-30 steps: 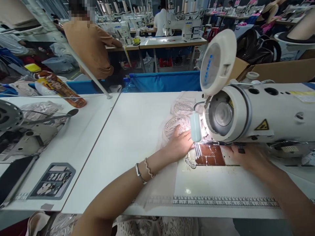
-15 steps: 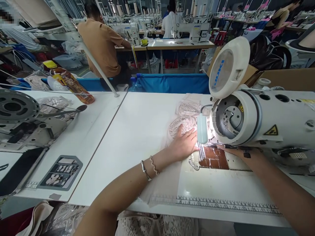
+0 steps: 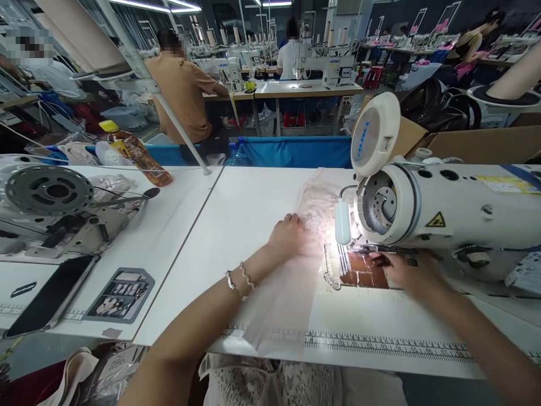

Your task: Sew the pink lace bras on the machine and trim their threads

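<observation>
Sheer pale-pink lace fabric lies on the white sewing table and drapes toward its front edge. My left hand, with bracelets at the wrist, has its fingers curled on the fabric left of the needle area. A lit lamp hangs from the white sewing machine and brightens the lace there. My right hand is beneath the machine head, above the brown taped plate. Its fingers are bent together around something small and dark at their tips, partly hidden and blurred.
A second machine stands at left, with a phone in front. A tea bottle leans beside a slanted pole. A printed card and a ruler strip are on the table. A person sits ahead.
My left hand has gone from lying flat on the lace to curled fingers, slightly further left. The lace is bunched and brightly lit. My right hand shows more from under the machine head.
</observation>
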The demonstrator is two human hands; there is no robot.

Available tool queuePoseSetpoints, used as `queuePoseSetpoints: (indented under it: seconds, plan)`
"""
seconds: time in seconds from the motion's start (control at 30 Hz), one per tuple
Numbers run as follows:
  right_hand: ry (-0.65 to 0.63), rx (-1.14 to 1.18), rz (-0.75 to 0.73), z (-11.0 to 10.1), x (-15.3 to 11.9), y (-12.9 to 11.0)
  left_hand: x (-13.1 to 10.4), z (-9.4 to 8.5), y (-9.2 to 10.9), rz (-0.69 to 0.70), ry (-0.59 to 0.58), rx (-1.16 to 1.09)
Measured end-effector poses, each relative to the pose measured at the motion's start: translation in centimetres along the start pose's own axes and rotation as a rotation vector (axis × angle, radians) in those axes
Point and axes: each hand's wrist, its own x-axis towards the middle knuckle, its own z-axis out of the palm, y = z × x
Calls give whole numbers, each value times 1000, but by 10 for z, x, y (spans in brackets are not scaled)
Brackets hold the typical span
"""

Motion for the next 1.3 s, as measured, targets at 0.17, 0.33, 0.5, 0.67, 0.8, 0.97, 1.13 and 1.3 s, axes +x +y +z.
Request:
queuePoseSetpoints:
  seconds: [0.17,0.33,0.5,0.67,0.8,0.97,1.13,1.3]
  plan:
    - [-36,166,69,18,-34,-73,-84,3,32,146,-21,-27]
    - [-248,113,227,35,-54,-121,-154,16,78,218,197,-92]
    - [-304,424,41,-6,-77,-134,-165,-14,76,193,-8,-144]
    - [-649,714,-122,-66,-90,-139,-167,-62,76,638,-173,-337]
    - [-912,736,17,-84,-98,-135,-167,-56,79,719,-508,-812]
    - [-1105,912,270,-75,-100,-131,-165,-34,76,366,-697,-1150]
    - [-978,928,311,-65,-103,-129,-170,-33,70,302,-745,-1132]
    - [-911,1161,294,-61,-108,-127,-178,-30,73,291,-777,-1114]
